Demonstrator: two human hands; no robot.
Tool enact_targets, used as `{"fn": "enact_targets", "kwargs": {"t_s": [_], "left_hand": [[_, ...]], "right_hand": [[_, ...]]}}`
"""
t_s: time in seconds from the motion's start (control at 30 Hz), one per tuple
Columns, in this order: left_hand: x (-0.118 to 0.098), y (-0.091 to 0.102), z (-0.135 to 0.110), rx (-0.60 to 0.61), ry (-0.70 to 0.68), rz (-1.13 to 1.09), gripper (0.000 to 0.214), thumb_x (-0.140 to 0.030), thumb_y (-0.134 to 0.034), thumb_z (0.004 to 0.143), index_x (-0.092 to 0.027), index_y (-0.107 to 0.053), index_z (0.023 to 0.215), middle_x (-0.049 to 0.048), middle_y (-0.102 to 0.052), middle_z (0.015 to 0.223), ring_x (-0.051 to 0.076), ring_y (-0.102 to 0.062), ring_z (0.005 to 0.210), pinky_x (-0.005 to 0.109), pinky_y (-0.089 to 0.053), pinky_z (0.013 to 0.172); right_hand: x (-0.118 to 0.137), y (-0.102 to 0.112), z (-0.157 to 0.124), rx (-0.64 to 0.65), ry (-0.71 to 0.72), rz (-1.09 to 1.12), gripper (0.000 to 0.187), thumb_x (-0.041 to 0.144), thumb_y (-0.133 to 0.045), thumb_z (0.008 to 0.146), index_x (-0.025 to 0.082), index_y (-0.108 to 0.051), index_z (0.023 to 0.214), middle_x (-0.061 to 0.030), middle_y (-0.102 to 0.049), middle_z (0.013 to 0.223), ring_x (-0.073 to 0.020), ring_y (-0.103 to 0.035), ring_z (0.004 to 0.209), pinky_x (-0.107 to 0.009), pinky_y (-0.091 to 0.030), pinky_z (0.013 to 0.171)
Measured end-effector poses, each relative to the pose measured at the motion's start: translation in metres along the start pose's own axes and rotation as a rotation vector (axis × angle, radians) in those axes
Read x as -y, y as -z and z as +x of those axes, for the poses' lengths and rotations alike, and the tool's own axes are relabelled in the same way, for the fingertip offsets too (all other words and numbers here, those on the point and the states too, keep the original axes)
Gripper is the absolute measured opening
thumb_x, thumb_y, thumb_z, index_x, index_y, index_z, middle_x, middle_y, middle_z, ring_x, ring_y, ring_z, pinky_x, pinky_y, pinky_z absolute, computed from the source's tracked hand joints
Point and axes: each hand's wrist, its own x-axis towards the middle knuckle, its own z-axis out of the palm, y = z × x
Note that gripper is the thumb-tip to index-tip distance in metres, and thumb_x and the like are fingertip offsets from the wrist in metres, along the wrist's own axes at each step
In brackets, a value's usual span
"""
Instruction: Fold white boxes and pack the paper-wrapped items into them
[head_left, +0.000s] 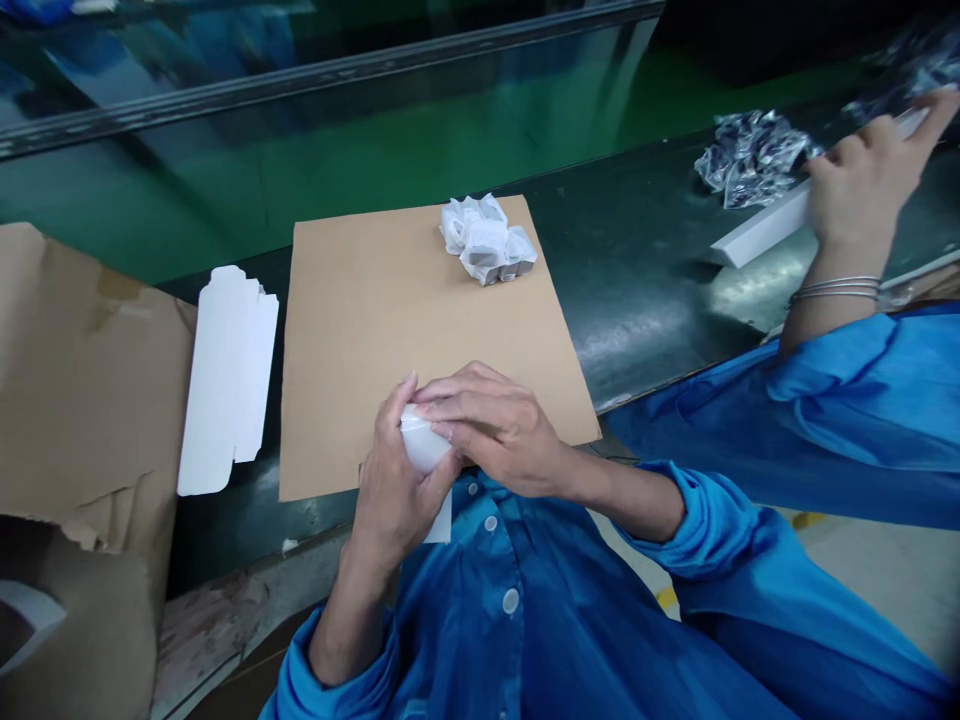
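Observation:
My left hand [394, 480] is wrapped round a small white box [421, 447] at the near edge of a brown cardboard sheet [375, 300]. My right hand [495, 425] lies over the top of the same box, fingers pressed against it. Much of the box is hidden by both hands. At the far end of the cardboard sheet sits a cluster of small white wrapped pieces [487, 240]. A stack of flat white box blanks [229, 375] lies left of the sheet.
A co-worker's hand [862, 185] at the right holds a long white box [765, 232] beside crumpled shiny wrappers [750, 155]. A torn brown carton [75, 400] stands at the left. A green conveyor belt [450, 140] runs behind the dark worktop.

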Motion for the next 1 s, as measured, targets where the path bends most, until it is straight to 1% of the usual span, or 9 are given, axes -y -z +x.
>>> {"fn": "enact_targets", "kwargs": {"t_s": [0.2,0.33,0.43,0.5,0.6,0.7,0.83,0.93,1.0], "left_hand": [[-0.001,-0.007,-0.003,-0.024,0.135,-0.103,0.063,-0.040,-0.068,0.084,-0.024,-0.040,0.139,0.0129,-0.051,0.134,0.026,-0.059,0.117,0.039,-0.055,0.089],[0.004,-0.021,0.017,-0.350,0.364,-0.320,0.056,-0.045,-0.068,0.084,-0.023,-0.043,0.130,0.0096,-0.057,0.119,0.022,-0.065,0.098,0.039,-0.056,0.084],[0.015,-0.025,0.031,-0.526,0.412,-0.476,0.049,-0.045,-0.050,0.096,-0.025,-0.034,0.138,0.0106,-0.060,0.117,0.021,-0.067,0.096,0.043,-0.056,0.086],[0.024,-0.019,0.034,-0.473,0.272,-0.306,0.060,-0.046,-0.057,0.093,-0.025,-0.032,0.143,0.0149,-0.057,0.128,0.028,-0.060,0.118,0.051,-0.047,0.101],[0.034,-0.005,0.031,-0.075,-0.145,0.137,0.080,-0.051,-0.071,0.081,-0.027,-0.034,0.148,0.0166,-0.053,0.141,0.036,-0.044,0.138,0.062,-0.028,0.115],[0.040,0.002,0.029,0.279,-0.457,0.399,0.062,-0.049,-0.064,0.087,-0.026,-0.046,0.142,0.0140,-0.060,0.136,0.036,-0.053,0.127,0.058,-0.037,0.107],[0.051,0.004,0.028,0.228,-0.512,0.531,0.045,-0.046,-0.058,0.091,-0.019,-0.060,0.127,0.0134,-0.070,0.114,0.031,-0.063,0.099,0.043,-0.050,0.084],[0.057,0.009,0.024,0.178,-0.472,0.537,0.043,-0.044,-0.060,0.091,-0.019,-0.061,0.126,0.0136,-0.072,0.107,0.030,-0.064,0.094,0.042,-0.051,0.081],[0.053,0.012,0.020,0.188,-0.420,0.557,0.046,-0.044,-0.060,0.091,-0.019,-0.059,0.130,0.0152,-0.071,0.110,0.032,-0.064,0.097,0.046,-0.051,0.085]], "right_hand": [[-0.007,-0.008,-0.011,-0.014,0.048,-0.083,0.023,0.027,-0.057,0.095,0.019,-0.069,0.113,-0.0087,-0.071,0.116,-0.0194,-0.061,0.105,-0.039,-0.052,0.091],[-0.001,-0.003,-0.016,0.082,-0.346,0.057,0.069,0.042,-0.070,0.086,0.025,-0.042,0.147,-0.0113,-0.053,0.145,-0.0229,-0.059,0.121,-0.042,-0.049,0.100],[-0.006,0.005,-0.017,0.249,-0.602,0.085,0.062,0.031,-0.068,0.086,0.025,-0.047,0.144,-0.0091,-0.066,0.129,-0.0206,-0.068,0.103,-0.035,-0.054,0.087],[-0.014,0.017,-0.011,0.379,-0.608,0.087,0.046,0.024,-0.061,0.090,0.021,-0.056,0.136,-0.0070,-0.072,0.117,-0.0186,-0.069,0.097,-0.032,-0.053,0.083],[-0.027,0.043,0.014,0.562,-0.429,-0.135,0.033,0.027,-0.055,0.096,0.018,-0.063,0.127,-0.0077,-0.071,0.118,-0.0205,-0.068,0.102,-0.033,-0.052,0.086],[-0.043,0.074,0.054,0.464,-0.193,-0.666,0.035,0.018,-0.046,0.099,0.021,-0.059,0.131,-0.0095,-0.061,0.135,-0.0261,-0.058,0.120,-0.041,-0.048,0.094],[-0.072,0.105,0.111,0.436,0.018,-1.131,0.038,0.006,-0.044,0.096,0.022,-0.057,0.127,-0.0047,-0.044,0.152,-0.0301,-0.041,0.136,-0.049,-0.042,0.102],[-0.078,0.115,0.128,0.557,0.064,-1.158,0.025,0.006,-0.046,0.096,0.017,-0.062,0.110,-0.0037,-0.055,0.138,-0.0277,-0.043,0.132,-0.047,-0.039,0.103],[-0.067,0.119,0.120,0.471,0.038,-1.119,0.019,0.010,-0.051,0.094,0.015,-0.063,0.109,-0.0064,-0.061,0.127,-0.0271,-0.047,0.127,-0.044,-0.039,0.102]]}}
